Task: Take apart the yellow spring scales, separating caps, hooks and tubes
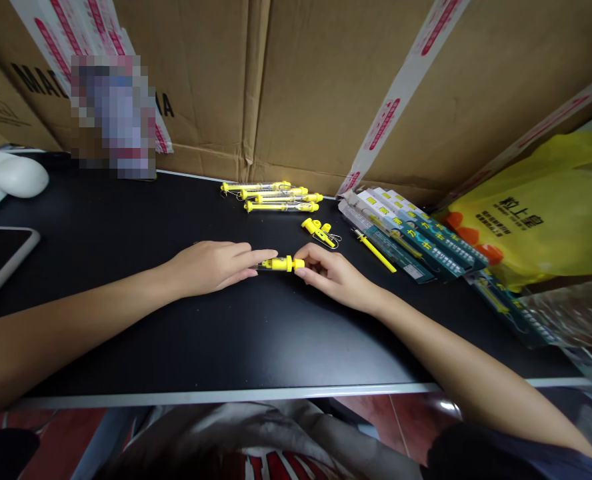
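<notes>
Over the middle of the black table, a clear tubular spring scale (279,264) with yellow fittings lies level between my hands. My left hand (219,265) closes its fingers along the tube, covering most of its left part. At the other end, my right hand (329,272) pinches the yellow end cap between thumb and fingertips. Several similar spring scales (281,207) lie in a group behind my hands. Loose yellow caps and wire hooks (323,232) are heaped just beyond my right hand, with a yellow rod (376,251) to their right.
Several printed boxes (411,230) lie at the right, beside a yellow plastic bag (551,207). A phone (1,257) and a white rounded object (21,176) occupy the left side. Large cardboard boxes (201,80) stand along the back of the table (226,340).
</notes>
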`<state>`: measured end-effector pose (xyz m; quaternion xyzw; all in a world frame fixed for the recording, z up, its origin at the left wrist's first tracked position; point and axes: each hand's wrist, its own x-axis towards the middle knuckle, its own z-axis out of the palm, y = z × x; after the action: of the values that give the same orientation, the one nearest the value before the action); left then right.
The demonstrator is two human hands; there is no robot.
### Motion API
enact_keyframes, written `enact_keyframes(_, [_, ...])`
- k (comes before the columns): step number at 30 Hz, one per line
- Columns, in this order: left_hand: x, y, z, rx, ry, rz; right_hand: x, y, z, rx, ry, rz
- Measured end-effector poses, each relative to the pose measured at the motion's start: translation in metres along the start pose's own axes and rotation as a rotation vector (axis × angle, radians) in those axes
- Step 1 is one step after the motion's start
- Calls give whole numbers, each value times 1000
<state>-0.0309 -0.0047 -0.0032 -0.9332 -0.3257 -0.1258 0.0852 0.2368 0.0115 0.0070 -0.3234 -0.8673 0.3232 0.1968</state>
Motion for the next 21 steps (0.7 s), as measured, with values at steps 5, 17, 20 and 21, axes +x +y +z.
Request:
enact_keyframes(5, [-1, -1, 0, -9, 6, -2, -1, 4, 3, 38, -1, 8])
enact_keyframes(17, [-1, 0, 0, 3, 8, -5, 0, 1, 1, 23, 4, 8])
enact_keyframes(20, [-1, 0, -1, -5, 11, -7, -1, 1, 2, 37, 3, 10])
enact_keyframes(21, [-1, 0, -1, -7, 8, -8, -1, 1, 1, 33, 2, 7])
